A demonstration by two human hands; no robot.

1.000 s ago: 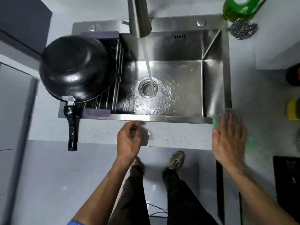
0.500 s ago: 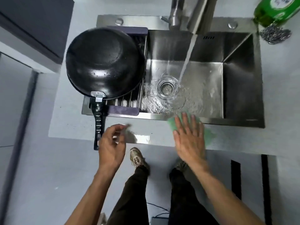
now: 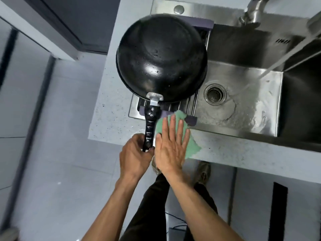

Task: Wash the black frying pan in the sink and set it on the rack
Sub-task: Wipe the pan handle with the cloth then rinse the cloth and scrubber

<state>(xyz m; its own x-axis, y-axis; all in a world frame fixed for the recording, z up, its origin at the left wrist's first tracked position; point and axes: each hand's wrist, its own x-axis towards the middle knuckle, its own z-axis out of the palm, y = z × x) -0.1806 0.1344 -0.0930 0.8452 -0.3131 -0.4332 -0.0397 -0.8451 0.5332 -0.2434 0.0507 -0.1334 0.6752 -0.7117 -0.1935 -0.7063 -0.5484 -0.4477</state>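
Your pan [image 3: 161, 58] sits upside down on the rack [image 3: 191, 117], which spans the left end of the sink [image 3: 243, 108]. Its wet black bottom faces up and shines under the light. Its handle [image 3: 150, 126] points toward you, reaching out past the sink edge and over the worktop [image 3: 231, 148].

Your left hand [image 3: 134, 157] is at the near end of the handle, fingers curled round its tip; whether you grip it firmly or only touch it is hard to tell, since the hand hides the end. Your right hand [image 3: 172, 145] lies flat, fingers straight and close together, pressing on a green cloth [image 3: 192, 145]. The cloth is spread over the front strip of worktop, just right of the handle, and its far edge laps onto the near bar of the rack. Your two hands are nearly touching.

Water [image 3: 278, 65] runs at a slant from the tap [image 3: 253, 13] at the upper right and lands in the basin to the right of the drain [image 3: 215, 93], where the floor of the sink is wet and foamy. Below the worktop edge you can see your dark trousers [image 3: 156, 206] and a shoe [image 3: 204, 171] on the pale floor [image 3: 60, 171].
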